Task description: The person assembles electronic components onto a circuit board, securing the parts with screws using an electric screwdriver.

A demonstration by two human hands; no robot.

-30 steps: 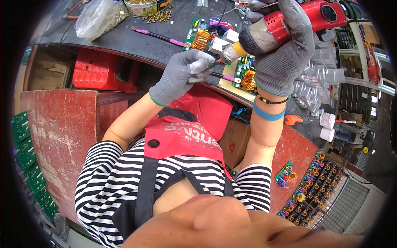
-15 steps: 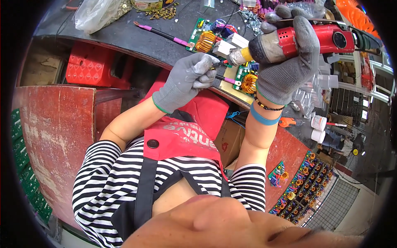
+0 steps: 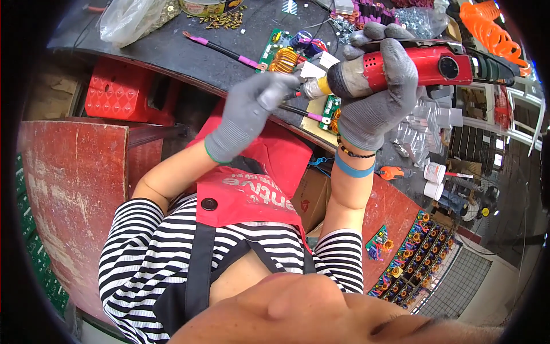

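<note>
My right hand [image 3: 381, 94], in a grey glove, is wrapped around a red power driver [image 3: 415, 66] held sideways above the bench edge. The driver's taped nose [image 3: 312, 87] points left. Just left of that nose is my gloved left hand [image 3: 246, 112], its fingers curled together and blurred; whatever they hold is hidden. Beyond the hands lies a green circuit board [image 3: 269, 49] with a copper coil [image 3: 283, 60]. A second green board [image 3: 330, 108] is partly covered by my right hand. A black cable with pink ends [image 3: 301, 112] reaches toward this nearer board.
Another black cable [image 3: 226, 53] lies on the dark bench [image 3: 154, 43]. Brass screws [image 3: 223, 18] and a plastic bag [image 3: 132, 20] are at the far left. An orange coiled hose [image 3: 490, 34] hangs far right. An orange-handled tool [image 3: 392, 172] and white jars [image 3: 433, 180] lie right.
Both hands and the driver have shifted left in the picture. My left hand has drawn back a little from the driver's tip and is now blurred.
</note>
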